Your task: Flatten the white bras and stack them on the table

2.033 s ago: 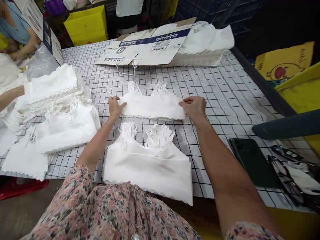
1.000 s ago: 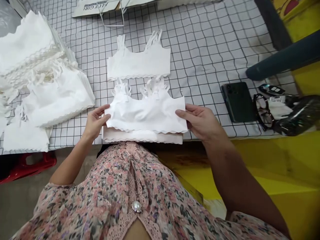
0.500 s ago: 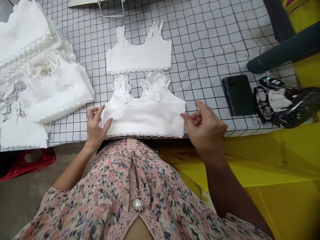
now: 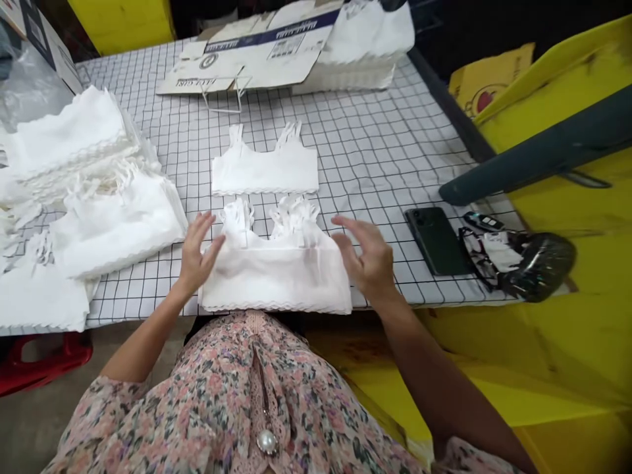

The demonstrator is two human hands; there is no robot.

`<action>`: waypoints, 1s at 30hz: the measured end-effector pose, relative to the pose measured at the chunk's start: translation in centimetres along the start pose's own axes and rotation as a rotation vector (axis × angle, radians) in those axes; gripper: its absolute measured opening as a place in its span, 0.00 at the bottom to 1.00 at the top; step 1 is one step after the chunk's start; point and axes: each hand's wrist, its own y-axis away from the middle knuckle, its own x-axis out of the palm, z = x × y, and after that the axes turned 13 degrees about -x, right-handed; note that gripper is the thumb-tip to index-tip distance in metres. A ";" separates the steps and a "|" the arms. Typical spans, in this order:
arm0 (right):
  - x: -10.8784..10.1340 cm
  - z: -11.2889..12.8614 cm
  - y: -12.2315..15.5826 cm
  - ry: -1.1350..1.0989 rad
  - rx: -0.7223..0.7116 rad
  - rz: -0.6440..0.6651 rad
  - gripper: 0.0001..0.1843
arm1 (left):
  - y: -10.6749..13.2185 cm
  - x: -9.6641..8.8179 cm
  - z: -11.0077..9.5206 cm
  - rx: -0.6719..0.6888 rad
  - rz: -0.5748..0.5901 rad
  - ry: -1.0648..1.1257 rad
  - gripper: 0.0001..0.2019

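Observation:
Right in front of me, at the table's near edge, lies a stack of white strappy bra tops (image 4: 276,280) with scalloped hems. My left hand (image 4: 197,257) is over its left edge, fingers spread, holding nothing. On the other side my right hand (image 4: 366,257) hovers by the upper right corner, thumb and fingers apart and a little blurred. Whether either hand touches the cloth I cannot tell. Just beyond the stack, a second white bra top (image 4: 266,170) lies flat with its straps pointing away from me.
Piles of white bra tops (image 4: 118,220) cover the left side. At the back are a cardboard sheet (image 4: 266,56) and another white stack (image 4: 368,39). A phone (image 4: 437,242), glasses (image 4: 476,260) and a black plastic bundle (image 4: 540,266) lie right, below a dark green pole (image 4: 533,148).
My view has tilted up, showing more of the table's far side. Both hands have moved up along the stack's sides, and my right hand has come inward with its fingers opened wider.

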 end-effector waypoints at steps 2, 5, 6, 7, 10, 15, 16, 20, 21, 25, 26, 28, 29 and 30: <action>0.5 -2.5 -4.9 0.012 0.052 -0.097 0.21 | -5.4 0.8 0.2 -0.072 -0.081 0.113 0.21; 2.8 -6.1 -12.6 0.074 0.201 -0.051 0.12 | -13.3 3.2 0.4 -0.320 -0.133 0.171 0.17; 3.8 -7.0 -14.8 0.101 0.269 -0.020 0.10 | -15.5 4.0 0.5 -0.399 -0.153 0.145 0.17; 4.8 -7.7 -16.7 0.129 0.332 0.011 0.09 | -17.3 4.7 0.5 -0.463 -0.175 0.116 0.18; 7.7 -8.8 -20.4 0.182 0.425 0.069 0.07 | -20.6 6.0 0.9 -0.553 -0.208 0.042 0.19; 10.0 -9.8 -21.7 0.179 0.331 0.050 0.04 | -22.2 6.3 2.0 -0.601 -0.220 -0.018 0.20; 10.1 -10.2 -21.7 0.175 0.304 0.021 0.04 | -22.3 6.2 2.1 -0.603 -0.222 -0.028 0.20; 9.6 -12.1 -21.1 0.106 0.321 -0.141 0.05 | -22.6 6.6 2.1 -0.555 -0.217 -0.086 0.18; 9.3 -12.4 -20.9 0.090 0.354 -0.159 0.04 | -22.6 6.8 2.0 -0.529 -0.208 -0.122 0.17; 8.6 -12.5 -19.8 0.120 0.464 -0.033 0.08 | -22.5 7.5 1.4 -0.527 -0.147 -0.276 0.15; 8.5 -12.2 -19.6 0.137 0.476 0.012 0.10 | -22.6 7.6 1.3 -0.548 -0.133 -0.284 0.15; 8.4 -11.3 -19.3 0.149 0.477 0.042 0.11 | -22.6 7.5 1.0 -0.574 -0.109 -0.266 0.15; 8.3 -10.9 -19.2 0.143 0.470 0.021 0.11 | -22.7 7.4 0.8 -0.578 -0.101 -0.254 0.15; 8.1 -10.4 -19.3 0.131 0.460 -0.014 0.10 | -22.7 7.3 0.6 -0.575 -0.097 -0.240 0.16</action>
